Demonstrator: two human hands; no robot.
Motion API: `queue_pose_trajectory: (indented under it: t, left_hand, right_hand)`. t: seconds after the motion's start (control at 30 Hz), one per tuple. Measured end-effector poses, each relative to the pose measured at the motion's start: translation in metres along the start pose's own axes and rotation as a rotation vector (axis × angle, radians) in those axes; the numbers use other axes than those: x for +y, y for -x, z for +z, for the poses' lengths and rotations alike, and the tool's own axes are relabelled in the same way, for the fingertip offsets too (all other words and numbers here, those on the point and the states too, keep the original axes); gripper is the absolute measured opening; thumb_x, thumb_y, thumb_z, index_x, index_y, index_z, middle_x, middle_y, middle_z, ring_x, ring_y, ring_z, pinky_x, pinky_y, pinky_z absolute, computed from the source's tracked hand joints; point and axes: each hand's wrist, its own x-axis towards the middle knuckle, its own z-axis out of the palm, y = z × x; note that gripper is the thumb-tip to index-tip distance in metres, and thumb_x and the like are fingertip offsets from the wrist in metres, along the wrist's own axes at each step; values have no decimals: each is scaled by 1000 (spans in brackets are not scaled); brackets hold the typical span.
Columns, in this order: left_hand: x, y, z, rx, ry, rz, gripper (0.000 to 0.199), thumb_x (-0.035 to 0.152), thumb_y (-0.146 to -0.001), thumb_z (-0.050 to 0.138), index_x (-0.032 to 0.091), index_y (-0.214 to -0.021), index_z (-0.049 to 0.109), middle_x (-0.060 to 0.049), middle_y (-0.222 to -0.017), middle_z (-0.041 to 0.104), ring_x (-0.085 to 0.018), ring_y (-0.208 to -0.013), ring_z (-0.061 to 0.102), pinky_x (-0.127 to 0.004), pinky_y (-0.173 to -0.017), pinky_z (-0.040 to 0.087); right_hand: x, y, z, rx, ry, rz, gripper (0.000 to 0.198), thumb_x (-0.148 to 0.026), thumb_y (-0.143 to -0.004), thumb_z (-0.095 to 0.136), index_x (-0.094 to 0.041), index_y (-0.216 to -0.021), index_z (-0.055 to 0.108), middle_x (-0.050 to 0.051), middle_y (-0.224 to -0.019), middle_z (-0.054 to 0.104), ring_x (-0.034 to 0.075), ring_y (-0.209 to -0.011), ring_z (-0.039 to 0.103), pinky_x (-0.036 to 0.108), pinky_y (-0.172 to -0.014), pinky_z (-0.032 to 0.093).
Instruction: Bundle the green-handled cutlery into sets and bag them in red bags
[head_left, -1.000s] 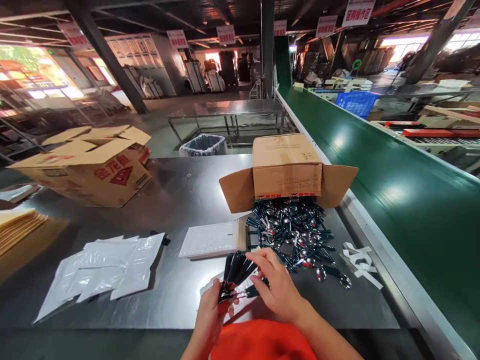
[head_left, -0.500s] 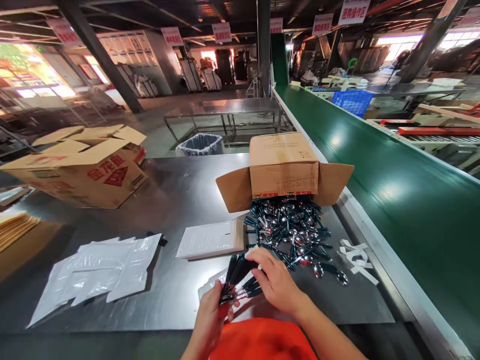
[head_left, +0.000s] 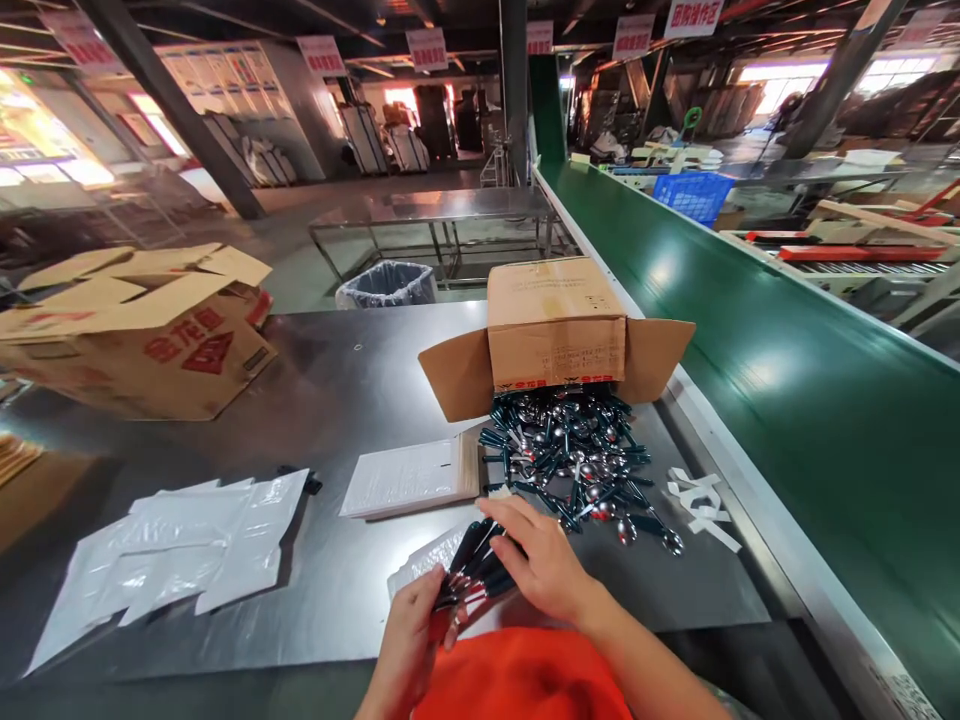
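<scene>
My left hand [head_left: 409,625] is closed around the bowl end of a bundle of spoons [head_left: 466,562] with dark green handles, just above the table's front edge. My right hand [head_left: 546,562] curls over the handle ends of the same bundle, thumb and fingers against them. A small pale piece [head_left: 499,492] shows by its fingertips; I cannot make out what it is. Beneath the bundle lies a white padded mailer [head_left: 429,560], partly hidden. Beyond my right hand, a heap of loose spoons [head_left: 570,450] spills out of a tipped cardboard box [head_left: 559,350].
A stack of white mailers [head_left: 405,476] lies left of the heap. Overlapping white packets [head_left: 180,540] are farther left, with a large carton [head_left: 150,345] behind. White paper strips [head_left: 703,508] lie to the right, beside the green conveyor belt [head_left: 772,370].
The view has shifted slightly, moving the table's contents left in the picture. My right hand has come a little lower and closer over the handles. Both hands stay on the bundle.
</scene>
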Motion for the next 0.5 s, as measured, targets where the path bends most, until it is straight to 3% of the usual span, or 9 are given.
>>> queue_pose_trajectory:
  t: [0.07, 0.17, 0.3, 0.37, 0.43, 0.5]
  left_hand:
    - [2, 1, -1, 6, -11, -6, 60, 71, -59, 78, 13, -65, 65, -4, -52, 61, -9, -38, 43, -20, -38, 29]
    - [1, 1, -2, 74, 13, -36, 60, 71, -55, 80, 14, -64, 63, -2, -50, 59, -9, -39, 44, -20, -39, 31]
    - [-3, 2, -3, 48, 25, -184, 62, 71, -52, 82, 13, -64, 64, -4, -52, 61, -11, -41, 49, -19, -36, 33]
    - [-5, 3, -4, 60, 10, -238, 63, 70, -52, 82, 11, -63, 64, -5, -52, 61, -11, -41, 51, -17, -34, 30]
    - [-4, 3, -4, 148, 48, -234, 61, 63, -47, 88, 11, -67, 65, -4, -54, 62, -10, -43, 51, -15, -34, 29]
    - [0, 2, -3, 228, 105, -225, 57, 53, -44, 91, 12, -72, 65, -3, -57, 63, -10, -43, 51, -16, -33, 29]
  right_hand:
    - [0, -1, 0, -13, -1, -15, 31, -36, -104, 35, -24, -123, 57, 7, -113, 67, 19, -100, 64, 30, -85, 50]
    - [3, 1, 6, 36, 9, -1, 29, -43, -101, 41, -22, -104, 60, 5, -92, 67, 18, -83, 62, 29, -76, 49]
    - [4, 8, 23, 131, 94, 2, 15, -32, -89, 47, -22, -78, 51, 0, -69, 56, 16, -64, 50, 27, -61, 41]
    - [5, 9, 29, 164, 74, 20, 8, -25, -84, 46, -23, -77, 50, -1, -69, 55, 15, -64, 50, 27, -62, 41]
    - [11, 7, 31, 134, -38, 66, 7, -25, -85, 46, -23, -87, 53, 0, -77, 60, 15, -71, 55, 26, -68, 45]
    - [29, 3, 28, 90, -74, 246, 18, -26, -93, 40, -23, -104, 54, 1, -92, 65, 15, -82, 61, 25, -74, 50]
